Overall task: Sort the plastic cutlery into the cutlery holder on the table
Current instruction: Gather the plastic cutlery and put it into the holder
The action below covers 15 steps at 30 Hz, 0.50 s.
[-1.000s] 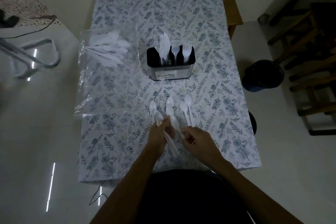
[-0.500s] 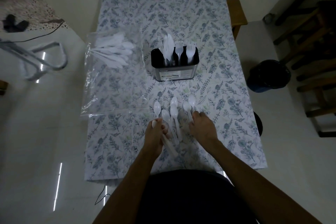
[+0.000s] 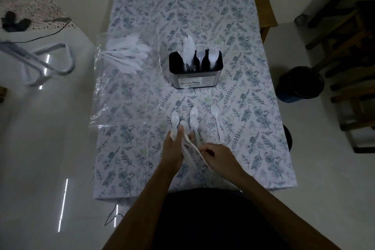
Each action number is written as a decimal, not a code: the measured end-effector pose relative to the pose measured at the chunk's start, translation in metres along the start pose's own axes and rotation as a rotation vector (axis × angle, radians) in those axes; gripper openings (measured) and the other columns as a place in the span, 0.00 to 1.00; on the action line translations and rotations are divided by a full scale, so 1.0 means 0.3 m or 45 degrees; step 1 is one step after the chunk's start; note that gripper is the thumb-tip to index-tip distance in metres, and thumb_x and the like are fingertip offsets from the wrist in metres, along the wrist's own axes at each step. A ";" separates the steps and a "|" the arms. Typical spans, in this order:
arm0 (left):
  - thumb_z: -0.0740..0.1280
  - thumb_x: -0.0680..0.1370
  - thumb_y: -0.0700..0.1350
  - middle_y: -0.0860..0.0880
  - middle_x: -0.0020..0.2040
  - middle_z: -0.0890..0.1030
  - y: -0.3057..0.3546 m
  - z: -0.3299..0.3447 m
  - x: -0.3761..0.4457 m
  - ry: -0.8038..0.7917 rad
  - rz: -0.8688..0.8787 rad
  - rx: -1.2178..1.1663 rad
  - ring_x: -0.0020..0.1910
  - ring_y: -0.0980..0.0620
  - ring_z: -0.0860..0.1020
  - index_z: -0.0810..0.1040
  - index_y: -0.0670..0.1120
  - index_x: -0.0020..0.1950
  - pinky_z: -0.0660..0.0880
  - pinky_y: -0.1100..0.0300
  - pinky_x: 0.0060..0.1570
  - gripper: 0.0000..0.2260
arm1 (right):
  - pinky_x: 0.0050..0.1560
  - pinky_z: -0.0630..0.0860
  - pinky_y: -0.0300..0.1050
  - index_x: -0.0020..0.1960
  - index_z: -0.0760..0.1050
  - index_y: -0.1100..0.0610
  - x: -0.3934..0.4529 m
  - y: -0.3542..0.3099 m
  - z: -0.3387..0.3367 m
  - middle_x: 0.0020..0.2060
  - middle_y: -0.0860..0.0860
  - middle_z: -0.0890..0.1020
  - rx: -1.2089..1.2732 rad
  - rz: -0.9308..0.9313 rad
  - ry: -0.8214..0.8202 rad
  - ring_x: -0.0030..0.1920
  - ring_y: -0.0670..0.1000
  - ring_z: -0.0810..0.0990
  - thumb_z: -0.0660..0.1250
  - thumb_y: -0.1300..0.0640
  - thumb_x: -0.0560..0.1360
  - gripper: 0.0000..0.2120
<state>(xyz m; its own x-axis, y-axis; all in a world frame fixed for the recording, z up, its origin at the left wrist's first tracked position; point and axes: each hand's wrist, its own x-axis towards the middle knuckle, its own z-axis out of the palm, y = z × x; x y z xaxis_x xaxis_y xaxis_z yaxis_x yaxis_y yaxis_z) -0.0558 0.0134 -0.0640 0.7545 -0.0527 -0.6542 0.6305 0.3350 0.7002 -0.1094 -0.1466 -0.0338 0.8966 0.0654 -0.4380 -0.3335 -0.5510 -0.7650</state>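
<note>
Head view: your left hand (image 3: pixel 174 149) grips a bunch of white spoons (image 3: pixel 189 128), your right hand (image 3: pixel 218 157) pinches one spoon handle beside it. The cutlery holder (image 3: pixel 195 73) stands farther up the table (image 3: pixel 253 107), apart from both hands.

Both forearms reach forward, left hand (image 3: pixel 175 149) and right hand (image 3: pixel 218 157) curled, near together.

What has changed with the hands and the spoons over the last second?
The right hand reached forward to the spoons, then drew back towards the left hand and now pinches a spoon handle. Only one loose spoon lies to the right now, where two lay before. The left hand kept gripping its bundle of spoons. The cutlery holder and the plastic bag stayed put.
</note>
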 end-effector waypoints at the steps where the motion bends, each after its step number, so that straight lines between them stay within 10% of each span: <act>1: 0.69 0.78 0.56 0.41 0.46 0.84 0.001 -0.003 0.000 -0.007 -0.005 -0.015 0.49 0.43 0.85 0.77 0.38 0.55 0.82 0.52 0.46 0.20 | 0.37 0.73 0.38 0.49 0.83 0.52 0.000 -0.004 0.004 0.36 0.47 0.83 -0.017 -0.011 0.007 0.34 0.47 0.80 0.66 0.58 0.79 0.07; 15: 0.60 0.85 0.54 0.44 0.40 0.76 0.024 -0.041 -0.019 0.040 -0.088 -0.113 0.32 0.51 0.73 0.73 0.43 0.57 0.74 0.58 0.30 0.14 | 0.36 0.75 0.46 0.44 0.74 0.57 0.213 -0.016 0.035 0.37 0.52 0.79 -0.302 0.213 0.294 0.36 0.51 0.78 0.68 0.48 0.77 0.12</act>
<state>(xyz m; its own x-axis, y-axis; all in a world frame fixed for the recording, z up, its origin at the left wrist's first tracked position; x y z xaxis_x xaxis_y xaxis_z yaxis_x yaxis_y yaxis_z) -0.0579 0.0278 -0.0586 0.7029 -0.0494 -0.7095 0.6610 0.4136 0.6261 -0.0535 -0.1310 -0.0630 0.8864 -0.2165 -0.4091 -0.4286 -0.7175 -0.5491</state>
